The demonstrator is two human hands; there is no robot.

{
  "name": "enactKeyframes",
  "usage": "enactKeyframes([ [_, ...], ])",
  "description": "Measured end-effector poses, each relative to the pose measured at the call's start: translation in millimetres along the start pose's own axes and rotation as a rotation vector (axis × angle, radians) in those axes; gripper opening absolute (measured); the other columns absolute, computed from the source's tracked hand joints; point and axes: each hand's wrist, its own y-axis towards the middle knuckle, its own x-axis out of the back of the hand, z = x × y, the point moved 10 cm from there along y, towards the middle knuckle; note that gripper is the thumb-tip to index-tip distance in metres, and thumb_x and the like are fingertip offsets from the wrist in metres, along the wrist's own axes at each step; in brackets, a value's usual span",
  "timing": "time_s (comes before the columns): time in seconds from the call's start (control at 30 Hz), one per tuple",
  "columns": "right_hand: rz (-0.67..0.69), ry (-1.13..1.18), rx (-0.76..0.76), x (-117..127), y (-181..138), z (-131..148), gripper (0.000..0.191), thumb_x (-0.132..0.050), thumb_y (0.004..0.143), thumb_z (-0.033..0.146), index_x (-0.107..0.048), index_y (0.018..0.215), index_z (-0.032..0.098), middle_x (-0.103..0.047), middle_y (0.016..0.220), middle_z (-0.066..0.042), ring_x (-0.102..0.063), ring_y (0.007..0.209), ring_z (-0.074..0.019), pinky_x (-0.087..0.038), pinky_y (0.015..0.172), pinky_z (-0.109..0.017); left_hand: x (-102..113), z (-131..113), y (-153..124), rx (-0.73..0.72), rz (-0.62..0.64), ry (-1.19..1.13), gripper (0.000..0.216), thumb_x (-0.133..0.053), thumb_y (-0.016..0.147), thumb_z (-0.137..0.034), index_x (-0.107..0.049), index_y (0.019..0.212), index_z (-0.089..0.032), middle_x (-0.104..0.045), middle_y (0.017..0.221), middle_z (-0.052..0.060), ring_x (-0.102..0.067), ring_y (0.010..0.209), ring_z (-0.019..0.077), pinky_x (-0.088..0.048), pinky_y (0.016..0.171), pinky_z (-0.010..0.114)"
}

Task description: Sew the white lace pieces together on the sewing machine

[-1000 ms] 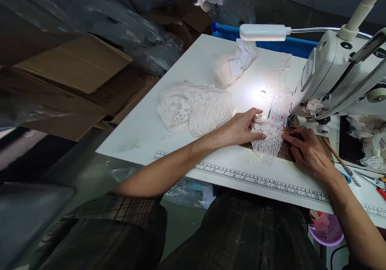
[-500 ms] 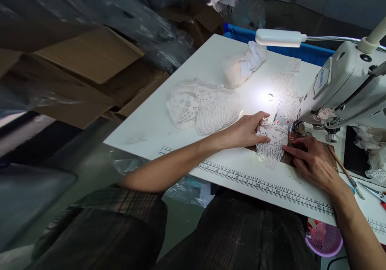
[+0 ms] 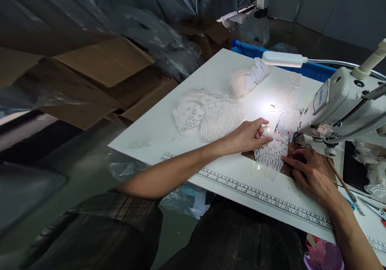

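A piece of white lace trim (image 3: 271, 157) with a fringe-like lower part lies flat in front of the sewing machine's needle area (image 3: 297, 138). My left hand (image 3: 249, 136) is at its upper left edge, the thumb resting on the lace and the other fingers mostly curled, closed on that edge. My right hand (image 3: 315, 175) lies low on the brown plate (image 3: 288, 168), fingers stretched out and apart, with a fingertip touching the lace's right edge. More lace (image 3: 286, 97) stretches away behind the presser foot.
A bunched lace heap (image 3: 208, 115) and a wrapped pale bundle (image 3: 245, 81) sit on the white table (image 3: 144, 141). The lamp (image 3: 283, 59) hangs above. At right lie a brown-handled tool (image 3: 340, 177), scissors (image 3: 374, 209) and lace scraps (image 3: 372, 161). Cardboard boxes (image 3: 105, 64) stand left.
The whole view has shifted slightly, so the table appears lower. My left hand sits a little further over the lace, its index finger straighter. The right hand stays by the lace's edge.
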Motion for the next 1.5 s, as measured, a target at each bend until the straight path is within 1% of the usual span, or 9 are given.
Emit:
enactKeyframes([
  [0.27, 0.016, 0.007, -0.03, -3, -1, -3, 0.039, -0.047, 0.092, 0.018, -0.068, 0.122, 0.031, -0.06, 0.111, -0.01, -0.057, 0.1, -0.0245, -0.053, 0.083, -0.044, -1, 1, 1, -0.012, -0.018, -0.023, 0.057, -0.059, 0.086, -0.039, -0.049, 0.134, -0.01, -0.064, 0.084, 0.003, -0.061, 0.07, 0.0143, -0.049, 0.064, 0.028],
  [0.37, 0.019, 0.013, -0.032, -3, -1, -4, 0.038, -0.047, 0.092, 0.018, -0.068, 0.121, 0.031, -0.06, 0.111, -0.01, -0.057, 0.1, -0.0244, -0.052, 0.084, -0.043, 5, -5, 2, -0.071, -0.093, 0.125, 0.05, -0.057, 0.089, -0.04, -0.053, 0.131, -0.013, -0.064, 0.09, 0.005, -0.061, 0.072, 0.0149, -0.048, 0.06, 0.027],
  [0.47, 0.012, 0.012, -0.03, -3, -2, -3, 0.039, -0.048, 0.091, 0.017, -0.068, 0.121, 0.031, -0.06, 0.112, -0.009, -0.056, 0.101, -0.0246, -0.051, 0.085, -0.044, 6, -37, 1, -0.351, -0.207, 0.425, 0.033, -0.049, 0.094, -0.036, -0.063, 0.116, -0.015, -0.064, 0.105, 0.012, -0.061, 0.082, 0.0194, -0.044, 0.057, 0.028],
  [0.57, 0.002, 0.002, -0.034, -3, -1, -2, 0.039, -0.049, 0.091, 0.018, -0.068, 0.121, 0.032, -0.06, 0.111, -0.009, -0.054, 0.102, -0.0255, -0.05, 0.086, -0.044, -31, -69, -6, -0.749, -0.032, 0.605, 0.027, -0.043, 0.097, -0.026, -0.067, 0.102, -0.014, -0.066, 0.107, 0.013, -0.061, 0.088, 0.0212, -0.048, 0.066, 0.033],
  [0.63, -0.001, -0.007, -0.043, -3, -1, -2, 0.039, -0.05, 0.09, 0.018, -0.068, 0.122, 0.032, -0.06, 0.109, -0.009, -0.054, 0.101, -0.0258, -0.05, 0.085, -0.044, -52, -77, -9, -0.879, 0.105, 0.671, 0.027, -0.044, 0.097, -0.023, -0.068, 0.101, -0.014, -0.067, 0.107, 0.014, -0.06, 0.089, 0.0214, -0.048, 0.075, 0.035],
  [0.73, -0.009, -0.02, -0.051, -3, 0, -2, 0.039, -0.049, 0.09, 0.019, -0.068, 0.121, 0.032, -0.06, 0.107, -0.009, -0.053, 0.1, -0.0259, -0.049, 0.084, -0.044, -63, -76, -4, -0.88, 0.189, 0.752, 0.028, -0.046, 0.096, -0.027, -0.067, 0.108, -0.014, -0.066, 0.116, 0.016, -0.059, 0.092, 0.0235, -0.046, 0.08, 0.037],
  [0.97, -0.022, -0.028, -0.041, -5, -1, -1, 0.038, -0.047, 0.09, 0.018, -0.069, 0.118, 0.031, -0.061, 0.108, -0.01, -0.053, 0.1, -0.0262, -0.049, 0.084, -0.045, -62, -70, 0, -0.779, 0.199, 0.768, 0.036, -0.043, 0.096, -0.033, -0.066, 0.116, -0.014, -0.062, 0.129, 0.015, -0.057, 0.097, 0.0254, -0.038, 0.084, 0.037],
  [1.27, -0.094, -0.079, -0.037, 2, 0, -5, 0.036, -0.046, 0.092, 0.019, -0.069, 0.12, 0.024, -0.061, 0.106, -0.012, -0.056, 0.093, -0.023, -0.053, 0.079, -0.041, -62, -71, 11, -0.778, 0.098, 0.751, 0.04, -0.038, 0.098, -0.034, -0.062, 0.123, -0.014, -0.058, 0.138, 0.014, -0.055, 0.1, 0.0264, -0.034, 0.09, 0.041],
  [1.5, -0.072, -0.034, -0.071, 3, 1, -9, 0.035, -0.047, 0.092, 0.02, -0.069, 0.119, 0.025, -0.06, 0.108, -0.012, -0.057, 0.095, -0.0238, -0.054, 0.081, -0.042, -56, -72, 13, -0.795, 0.031, 0.606, 0.037, -0.045, 0.095, -0.035, -0.065, 0.118, -0.014, -0.062, 0.13, 0.016, -0.056, 0.096, 0.0262, -0.038, 0.086, 0.04],
])
